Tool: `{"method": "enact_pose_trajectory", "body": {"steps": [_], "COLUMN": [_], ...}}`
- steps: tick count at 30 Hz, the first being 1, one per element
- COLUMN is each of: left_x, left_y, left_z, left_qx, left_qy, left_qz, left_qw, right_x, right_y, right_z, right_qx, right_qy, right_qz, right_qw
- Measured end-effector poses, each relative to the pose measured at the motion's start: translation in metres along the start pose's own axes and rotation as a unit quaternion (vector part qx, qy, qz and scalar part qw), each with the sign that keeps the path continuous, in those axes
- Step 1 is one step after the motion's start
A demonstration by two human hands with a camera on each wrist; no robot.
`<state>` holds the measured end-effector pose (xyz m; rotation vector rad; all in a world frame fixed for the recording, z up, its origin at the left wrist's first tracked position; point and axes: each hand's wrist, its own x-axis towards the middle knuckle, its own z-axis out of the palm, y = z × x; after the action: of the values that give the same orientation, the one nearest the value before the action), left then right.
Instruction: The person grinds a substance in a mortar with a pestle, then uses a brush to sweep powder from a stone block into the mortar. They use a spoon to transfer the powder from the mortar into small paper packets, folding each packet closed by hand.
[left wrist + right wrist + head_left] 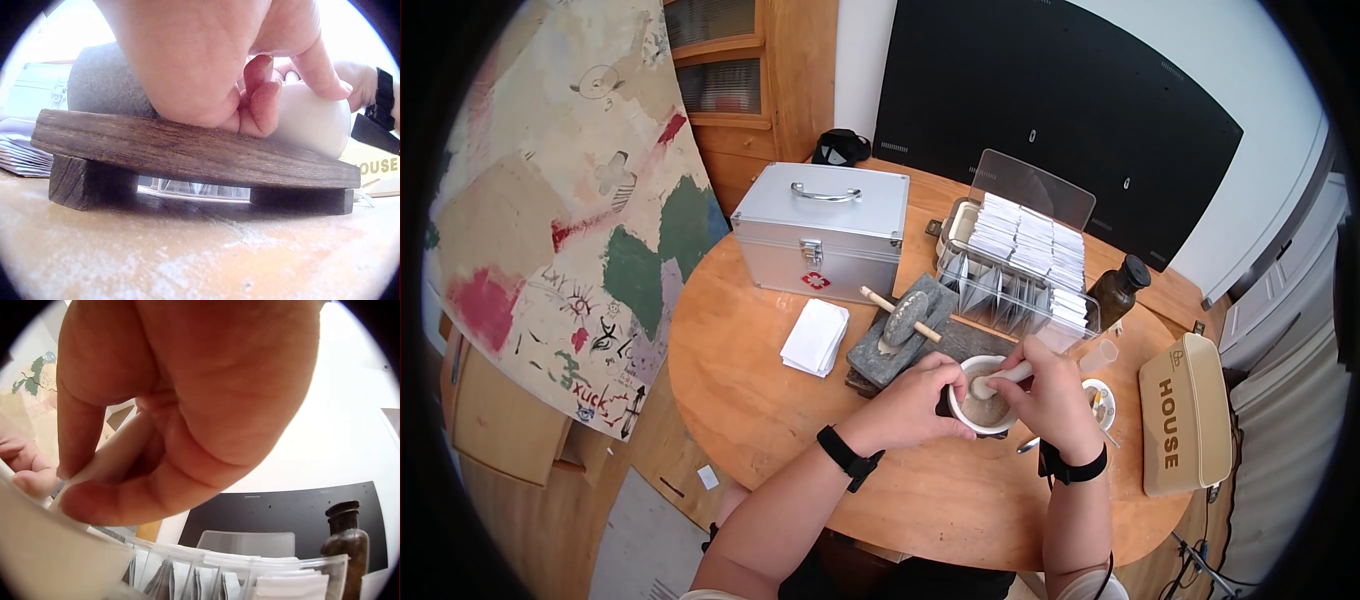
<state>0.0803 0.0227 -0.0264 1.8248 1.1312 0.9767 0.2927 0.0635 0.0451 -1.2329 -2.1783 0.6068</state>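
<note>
A white mortar (pixel 992 430) with greyish-brown powder (pixel 980 411) inside stands at the near side of the round table. My left hand (pixel 915 405) grips it from the left, thumb and fingers around its wall at the rim. Low in the left wrist view, the mortar sits on a dark wooden stand (pixel 187 150) with short feet, and my curled fingertips press its side. My right hand (pixel 1055 392) holds a white pestle (pixel 1010 376), its rounded head down in the powder. Seen from the right wrist, thumb and fingers pinch the pestle's handle (pixel 125 444).
Behind the mortar stand a stone grinding trough with a wheel (pixel 908 318), white papers (pixel 815 338), a silver case (pixel 820 225) and a clear box of packets (pixel 1020 245). A brown bottle (pixel 1118 292), small dish (pixel 1108 400) and beige HOUSE container (pixel 1185 415) are on the right.
</note>
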Motion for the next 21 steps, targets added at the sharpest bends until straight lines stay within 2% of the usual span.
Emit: {"method": "enact_pose_trajectory", "body": {"steps": [2, 6, 8, 9, 11, 12, 14, 15, 17, 21], "left_x": [0.000, 0.000, 0.000, 0.000, 0.000, 0.000, 0.000, 0.000, 0.000, 0.000], "left_y": [-0.001, -0.004, 0.000, 0.006, 0.009, 0.008, 0.005, 0.000, -0.004, -0.002], "left_z": [0.001, 0.002, 0.000, -0.003, -0.004, -0.004, -0.002, 0.000, 0.002, 0.001], "left_qx": [-0.003, -0.010, -0.010, -0.007, -0.004, -0.009, -0.013, -0.010, -0.007, -0.005], "left_qy": [-0.002, 0.004, 0.005, -0.007, -0.018, -0.019, -0.019, -0.008, 0.003, 0.000], "left_qz": [-0.004, 0.006, 0.008, -0.015, -0.037, -0.038, -0.039, -0.015, 0.008, 0.006], "left_qw": [1.000, 1.000, 1.000, 1.000, 0.999, 0.999, 0.999, 1.000, 1.000, 1.000], "right_x": [-0.001, -0.003, -0.003, -0.003, -0.002, -0.001, 0.000, -0.001, -0.002, -0.003], "right_y": [-0.005, -0.012, -0.009, -0.008, -0.003, -0.002, 0.000, -0.002, -0.007, -0.004], "right_z": [0.000, -0.011, -0.014, -0.013, -0.007, -0.003, 0.004, 0.002, -0.003, -0.013], "right_qx": [0.043, 0.043, -0.011, -0.012, -0.008, -0.008, 0.034, 0.034, 0.041, 0.024], "right_qy": [-0.032, -0.090, -0.082, -0.082, -0.015, -0.015, 0.000, 0.000, -0.067, -0.092], "right_qz": [-0.013, -0.002, 0.018, 0.018, 0.007, 0.006, -0.051, -0.051, -0.032, 0.022], "right_qw": [0.998, 0.995, 0.996, 0.996, 1.000, 1.000, 0.998, 0.998, 0.996, 0.995]}}
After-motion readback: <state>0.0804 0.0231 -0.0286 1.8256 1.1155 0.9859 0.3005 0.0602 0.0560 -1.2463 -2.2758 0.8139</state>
